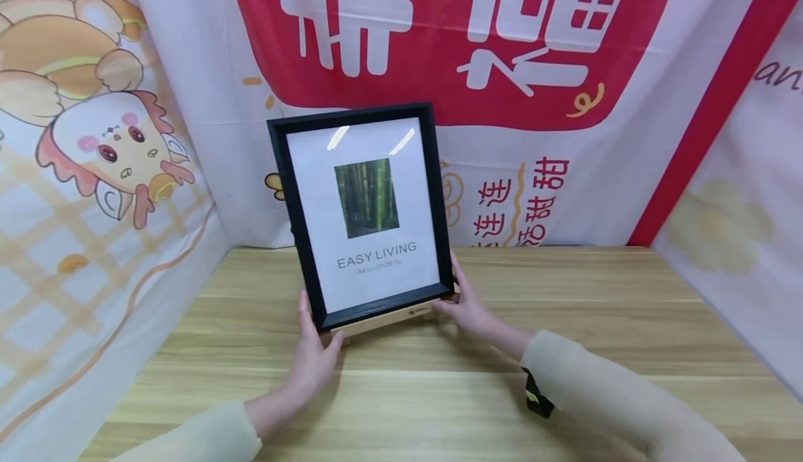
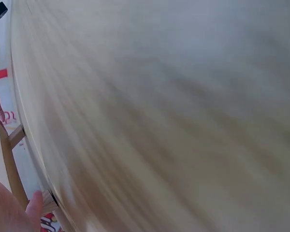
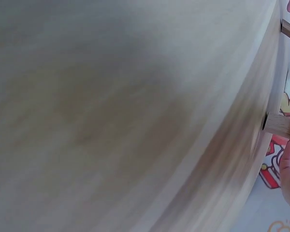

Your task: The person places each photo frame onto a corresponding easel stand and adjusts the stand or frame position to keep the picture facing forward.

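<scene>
A black picture frame [image 1: 384,305] leans back, tilted slightly to one side in the head view, with a bamboo picture and the words "EASY LIVING" on its sheet. Its lower edge sits on the light wooden ledge of a tabletop easel [image 1: 383,321]. My left hand [image 1: 314,361] grips the ledge's left end, thumb in front and fingers along the side. At the right end, my right hand [image 1: 472,311] holds the ledge the same way. Short wooden feet [image 3: 279,124] under the ledge show in the right wrist view. The back of the easel is hidden behind the frame.
The easel stands on a wood-grain table [image 1: 596,309], towards its back edge. Behind hangs a white and red printed cloth [image 1: 452,86]; more printed cloth [image 1: 94,169] closes off the left and right sides. A black strap [image 1: 537,394] hangs at the right cuff.
</scene>
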Demonstrator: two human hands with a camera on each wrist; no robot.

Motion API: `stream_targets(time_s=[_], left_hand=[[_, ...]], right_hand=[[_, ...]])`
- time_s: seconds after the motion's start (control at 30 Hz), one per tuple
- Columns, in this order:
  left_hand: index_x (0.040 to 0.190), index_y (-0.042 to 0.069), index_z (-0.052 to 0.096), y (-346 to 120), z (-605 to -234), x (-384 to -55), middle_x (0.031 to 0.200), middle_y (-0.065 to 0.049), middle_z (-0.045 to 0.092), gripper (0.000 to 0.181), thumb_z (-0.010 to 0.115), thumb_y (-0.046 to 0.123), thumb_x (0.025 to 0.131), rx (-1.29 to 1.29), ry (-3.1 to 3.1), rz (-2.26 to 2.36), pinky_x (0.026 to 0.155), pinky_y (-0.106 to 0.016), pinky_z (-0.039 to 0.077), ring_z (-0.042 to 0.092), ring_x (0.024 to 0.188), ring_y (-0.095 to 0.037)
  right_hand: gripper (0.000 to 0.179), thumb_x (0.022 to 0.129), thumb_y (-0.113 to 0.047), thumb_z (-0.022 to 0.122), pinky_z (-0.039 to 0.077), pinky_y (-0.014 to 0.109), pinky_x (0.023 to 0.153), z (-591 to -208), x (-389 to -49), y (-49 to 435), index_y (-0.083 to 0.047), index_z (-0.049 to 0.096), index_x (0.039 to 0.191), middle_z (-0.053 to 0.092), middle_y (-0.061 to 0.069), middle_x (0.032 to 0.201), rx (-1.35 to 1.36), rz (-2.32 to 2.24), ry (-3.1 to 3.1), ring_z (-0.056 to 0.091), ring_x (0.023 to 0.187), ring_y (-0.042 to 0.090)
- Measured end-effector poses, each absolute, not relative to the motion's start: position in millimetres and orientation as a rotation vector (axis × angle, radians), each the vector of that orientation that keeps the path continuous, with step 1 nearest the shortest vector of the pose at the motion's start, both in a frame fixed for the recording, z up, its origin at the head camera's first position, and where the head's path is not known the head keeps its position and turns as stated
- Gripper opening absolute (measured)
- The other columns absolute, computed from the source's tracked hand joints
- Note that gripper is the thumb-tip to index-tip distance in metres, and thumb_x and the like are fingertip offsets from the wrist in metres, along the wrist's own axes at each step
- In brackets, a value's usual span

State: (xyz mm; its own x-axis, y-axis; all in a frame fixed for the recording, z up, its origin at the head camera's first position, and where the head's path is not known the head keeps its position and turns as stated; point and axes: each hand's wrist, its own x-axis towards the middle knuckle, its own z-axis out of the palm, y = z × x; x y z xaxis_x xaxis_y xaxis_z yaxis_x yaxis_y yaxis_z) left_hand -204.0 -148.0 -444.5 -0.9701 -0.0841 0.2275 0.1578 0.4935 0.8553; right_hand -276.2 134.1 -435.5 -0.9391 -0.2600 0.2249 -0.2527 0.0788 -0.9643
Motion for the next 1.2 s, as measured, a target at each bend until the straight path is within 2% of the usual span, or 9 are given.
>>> stream_targets(time_s=[0.27,0.43,0.47,0.53,0.6,0.73,0.83,0.97,1.2], left_hand=[[0.151,0.04,-0.019,-124.1,-443.0,-208.9,0.159,-0.02,0.013,0.106,0.06,0.001,0.093,-0.126,-2.541,-1.504,0.091,-0.05,0.048,0.058,0.104,-0.042],[0.15,0.042,-0.02,-112.9,-444.0,-212.7,0.16,-0.016,0.008,0.106,0.061,0.002,0.093,-0.144,-2.562,-1.496,0.076,-0.043,0.053,0.062,0.084,-0.033],[0.15,0.041,-0.02,-111.1,-443.9,-213.4,0.16,-0.016,0.008,0.106,0.061,0.003,0.093,-0.149,-2.563,-1.49,0.077,-0.043,0.053,0.062,0.084,-0.033],[0.151,0.04,-0.019,-107.3,-443.9,-214.7,0.161,-0.014,0.008,0.106,0.061,0.003,0.093,-0.162,-2.565,-1.494,0.081,-0.045,0.053,0.062,0.09,-0.036],[0.151,0.04,-0.019,-103.5,-443.9,-215.6,0.161,-0.013,0.008,0.106,0.062,0.004,0.093,-0.179,-2.57,-1.496,0.089,-0.048,0.05,0.059,0.103,-0.04],[0.151,0.041,-0.017,-96.7,-443.9,-217.1,0.162,-0.009,0.008,0.106,0.063,0.003,0.093,-0.211,-2.568,-1.531,0.107,-0.05,0.035,0.043,0.128,-0.041],[0.152,0.04,-0.017,-93.2,-443.9,-218.2,0.161,-0.01,0.01,0.106,0.063,0.003,0.093,-0.25,-2.562,-1.544,0.109,-0.051,0.031,0.04,0.131,-0.041],[0.151,0.041,-0.017,-90.7,-443.3,-219.4,0.16,-0.014,0.013,0.105,0.062,0.003,0.093,-0.291,-2.57,-1.544,0.109,-0.052,0.031,0.041,0.13,-0.042],[0.149,0.047,-0.017,-88.9,-440.4,-222.6,0.158,-0.01,0.024,0.11,0.062,-0.003,0.091,-0.377,-2.566,-1.577,0.113,-0.048,0.023,0.031,0.139,-0.031]], right_hand=[[0.108,0.078,0.026,0.06,0.056,0.029,0.08,-435.7,-263.3,164.7,-0.016,-0.001,0.157,0.021,0.038,0.147,-0.511,-2.072,2.367,0.059,0.099,0.048],[0.108,0.08,0.024,0.061,0.055,0.027,0.081,-435.8,-256.6,177.3,-0.017,-0.004,0.157,0.02,0.039,0.146,-0.491,-2.069,2.397,0.06,0.097,0.046],[0.109,0.08,0.023,0.061,0.055,0.027,0.081,-435.8,-255.5,179.3,-0.018,-0.004,0.157,0.021,0.039,0.145,-0.482,-2.069,2.403,0.06,0.097,0.045],[0.108,0.08,0.023,0.061,0.055,0.026,0.08,-435.8,-253.3,183.3,-0.017,-0.004,0.157,0.024,0.04,0.143,-0.462,-2.07,2.418,0.06,0.096,0.046],[0.108,0.08,0.023,0.061,0.055,0.026,0.08,-436.0,-250.6,187.2,-0.018,-0.003,0.157,0.026,0.039,0.141,-0.422,-2.07,2.431,0.06,0.098,0.047],[0.108,0.082,0.022,0.06,0.055,0.026,0.08,-436.4,-243.2,195.4,-0.02,-0.004,0.157,0.025,0.037,0.141,-0.35,-2.063,2.441,0.056,0.106,0.051],[0.107,0.083,0.021,0.06,0.055,0.027,0.08,-436.6,-237.1,200.4,-0.021,-0.005,0.157,0.025,0.038,0.141,-0.332,-2.054,2.461,0.054,0.108,0.053],[0.108,0.082,0.021,0.062,0.055,0.027,0.08,-437.3,-231.1,204.8,-0.019,-0.004,0.157,0.028,0.038,0.139,-0.341,-2.038,2.523,0.056,0.105,0.052],[0.107,0.085,0.019,0.06,0.054,0.026,0.082,-437.4,-219.9,209.5,-0.025,-0.005,0.157,0.026,0.035,0.143,-0.314,-2.005,2.559,0.056,0.106,0.049]])
